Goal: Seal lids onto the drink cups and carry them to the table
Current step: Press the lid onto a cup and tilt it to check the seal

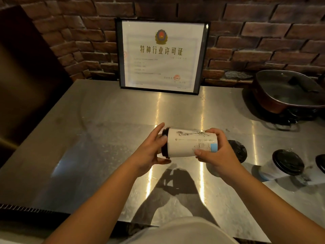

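While the person's forearms reach out over the steel counter [105, 110], a white paper cup [191, 142] is held on its side in the air above it, between both hands. The left hand [149, 152] cups the black lid [165, 143] at the cup's left end, palm against it, fingers spread and curled around the rim. The right hand [217, 152] is clamped on the cup's base end, thumb below and fingers wrapped over the top. My guess is the lid is being pressed home or checked for a seal.

Just beyond the right hand, a second cup [236, 150] with a black lid stands on the counter, partly hidden. Further right stand a third lidded cup [284, 164] and the edge of another lid [321, 162] at the frame border. Farther back sit a dark pan with a glass cover [284, 92] and a framed certificate [162, 55] leaning on the brick wall [263, 23].

The risk lies in the tilt: if the lid is not fully seated, any drink inside could leak or the lid pop off. Squeezing the paper wall too hard could also buckle it and break the seal.
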